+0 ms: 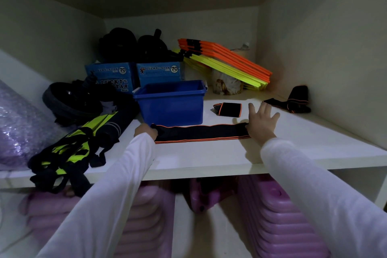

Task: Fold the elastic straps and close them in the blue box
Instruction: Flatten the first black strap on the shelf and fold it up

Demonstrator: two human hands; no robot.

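A black elastic strap with orange edges [201, 133] lies stretched flat on the white shelf [188, 161], just in front of the open blue box [171, 102]. My left hand [146, 131] is closed on the strap's left end. At its right end my right hand [261, 120] presses down, fingers spread. A folded strap of the same kind [228, 109] sits to the right of the box. Another strap [291, 101] lies loosely bundled in the far right corner. No lid for the box is visible.
Two blue "Lucky Star" cartons [134, 75] stand behind the box, black gear on top. Orange and yellow flat bars [226, 60] lean at the back right. Black and yellow bibs [69, 151] hang over the shelf's left front edge. Purple cases [276, 216] fill the compartment below.
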